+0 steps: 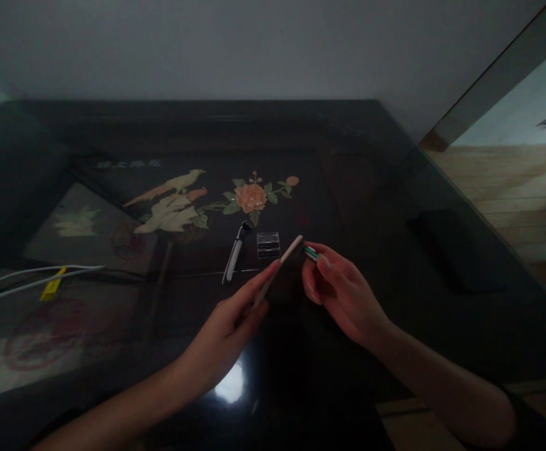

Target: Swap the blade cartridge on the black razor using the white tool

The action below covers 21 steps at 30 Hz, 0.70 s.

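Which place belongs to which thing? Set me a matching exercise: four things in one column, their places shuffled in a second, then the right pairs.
Things
1. pale slim handle
2. green-striped piece
3. clear case
4. yellow tag

Places
A. just right of the black-and-white tool in the picture
B. held in the right hand
C. at the white cables, toward the picture's left edge
D. held in the left hand

Right pairs: 1-D, 2-B, 3-A, 4-C
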Tool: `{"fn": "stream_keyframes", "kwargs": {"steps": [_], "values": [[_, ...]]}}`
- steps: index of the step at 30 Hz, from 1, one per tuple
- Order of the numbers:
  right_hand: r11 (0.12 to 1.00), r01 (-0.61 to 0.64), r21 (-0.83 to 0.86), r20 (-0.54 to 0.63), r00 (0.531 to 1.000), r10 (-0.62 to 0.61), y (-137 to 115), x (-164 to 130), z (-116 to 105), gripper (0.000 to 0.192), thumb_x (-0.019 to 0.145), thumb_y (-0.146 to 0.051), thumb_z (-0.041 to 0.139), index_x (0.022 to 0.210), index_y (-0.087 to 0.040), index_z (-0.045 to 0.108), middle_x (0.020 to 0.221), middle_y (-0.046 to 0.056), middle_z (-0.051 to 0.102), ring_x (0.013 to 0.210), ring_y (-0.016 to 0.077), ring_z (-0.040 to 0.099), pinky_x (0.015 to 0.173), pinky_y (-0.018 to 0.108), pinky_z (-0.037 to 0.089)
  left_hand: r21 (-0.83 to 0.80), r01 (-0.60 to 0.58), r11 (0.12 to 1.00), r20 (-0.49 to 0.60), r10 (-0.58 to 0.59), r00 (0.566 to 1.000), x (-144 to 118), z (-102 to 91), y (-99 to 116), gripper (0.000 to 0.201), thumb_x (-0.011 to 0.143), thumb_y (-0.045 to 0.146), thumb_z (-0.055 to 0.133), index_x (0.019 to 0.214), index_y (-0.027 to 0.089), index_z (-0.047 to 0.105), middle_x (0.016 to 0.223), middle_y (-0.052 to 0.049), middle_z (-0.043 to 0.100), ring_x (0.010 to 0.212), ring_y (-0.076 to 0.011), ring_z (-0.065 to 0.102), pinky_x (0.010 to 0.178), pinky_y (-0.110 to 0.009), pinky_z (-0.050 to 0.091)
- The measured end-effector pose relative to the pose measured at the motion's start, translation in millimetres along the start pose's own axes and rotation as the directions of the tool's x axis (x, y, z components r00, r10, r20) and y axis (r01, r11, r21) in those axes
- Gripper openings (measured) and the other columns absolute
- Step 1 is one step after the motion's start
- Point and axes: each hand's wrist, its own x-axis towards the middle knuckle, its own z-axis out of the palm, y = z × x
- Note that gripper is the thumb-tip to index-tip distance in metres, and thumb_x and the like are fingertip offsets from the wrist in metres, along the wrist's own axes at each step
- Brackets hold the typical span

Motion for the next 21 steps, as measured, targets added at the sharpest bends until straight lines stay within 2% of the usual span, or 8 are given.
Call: {"fn": "stream_keyframes", "kwargs": {"steps": [5,9,12,17,21], "values": [[1.000,-0.013,0.006,0.000,1.000,0.013,0.9,0.8,0.3,0.036,0.083,-0.045,0.070,0.106,-0.019,0.060,0.057,-0.006,0.052,0.048,0.0090,0.040,0.046,0.025,0.028,0.055,-0.071,0.996,-0.002,0.071,0.997,1.6,-2.3,-0.4,0.053,0.097,0.020,0.047,0.148,0.027,0.041,0.068,0.000,0.064,0.075,-0.0180,0.067,0.066,-0.026,0.058],[1.000,0.017,-0.006,-0.020,1.000,-0.017,1.7,1.6,-0.4,0.036,0.085,-0.044,0.068,0.109,-0.018,0.061,0.058,-0.006,0.051,0.048,0.0083,0.039,0.045,0.024,0.026,0.100,-0.064,0.993,-0.013,0.065,0.998,1.9,-2.4,1.1,0.053,0.096,0.019,0.048,0.148,0.028,0.042,0.081,-0.003,0.069,0.097,-0.0209,0.068,0.078,-0.031,0.059],[0.999,0.032,-0.003,-0.036,0.999,-0.032,1.5,1.5,-0.8,0.036,0.085,-0.043,0.068,0.108,-0.017,0.062,0.058,-0.006,0.051,0.048,0.0080,0.038,0.045,0.024,0.026,0.112,-0.082,0.990,-0.016,0.084,0.996,1.6,-2.1,1.6,0.052,0.098,0.018,0.045,0.148,0.029,0.042,0.093,-0.004,0.071,0.097,-0.0199,0.068,0.077,-0.030,0.060],[1.000,0.022,0.003,-0.031,0.999,-0.022,1.5,0.6,-0.5,0.035,0.086,-0.043,0.067,0.109,-0.017,0.061,0.058,-0.006,0.051,0.048,0.0085,0.038,0.044,0.024,0.027,0.087,-0.106,0.991,-0.015,0.107,0.994,1.8,-2.5,-0.1,0.051,0.097,0.016,0.046,0.147,0.029,0.043,0.096,-0.004,0.072,0.096,-0.0199,0.069,0.076,-0.030,0.061],[0.999,0.017,0.033,-0.018,1.000,-0.017,2.2,0.4,-0.5,0.035,0.085,-0.042,0.068,0.109,-0.017,0.061,0.057,-0.006,0.052,0.049,0.0082,0.038,0.045,0.023,0.027,0.081,-0.076,0.994,-0.017,0.078,0.997,1.6,-3.0,-0.1,0.051,0.097,0.016,0.048,0.146,0.029,0.044,0.101,-0.004,0.073,0.102,-0.0205,0.068,0.082,-0.032,0.060]]}}
